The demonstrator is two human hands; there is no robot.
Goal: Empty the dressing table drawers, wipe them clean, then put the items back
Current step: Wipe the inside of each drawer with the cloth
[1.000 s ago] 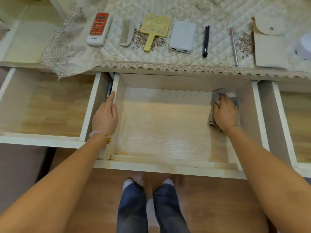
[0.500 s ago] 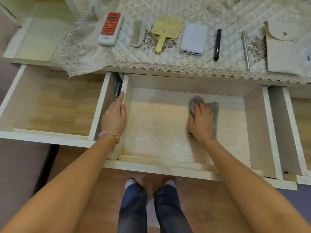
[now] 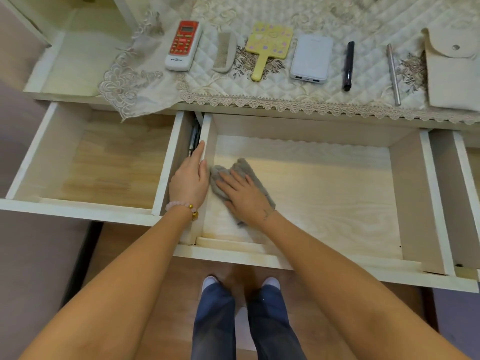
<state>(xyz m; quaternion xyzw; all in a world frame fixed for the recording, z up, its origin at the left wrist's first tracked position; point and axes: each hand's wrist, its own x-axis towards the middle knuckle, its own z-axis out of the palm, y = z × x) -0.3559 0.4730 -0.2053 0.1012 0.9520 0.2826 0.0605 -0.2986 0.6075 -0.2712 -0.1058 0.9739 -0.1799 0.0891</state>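
- drawers (image 3: 109, 167) seen emptied, items (image 3: 183, 45) laid on table (image 3: 72, 66)
- cloth (image 3: 242, 168) pressed by flat right hand (image 3: 244, 197) in middle drawer (image 3: 324, 198)
- drawer wall steadied by unclenched left hand (image 3: 191, 180)
- refilling judged left

The left grip (image 3: 189, 181) lies with fingers straight, pointing ahead; the right grip (image 3: 244, 196) lies palm-down just beside it, fingers spread flat.

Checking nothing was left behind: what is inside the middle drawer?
In the middle drawer, only a grey cloth under the right hand, on bare wood. Whatever lies beneath cloth, hand and forearm is covered.
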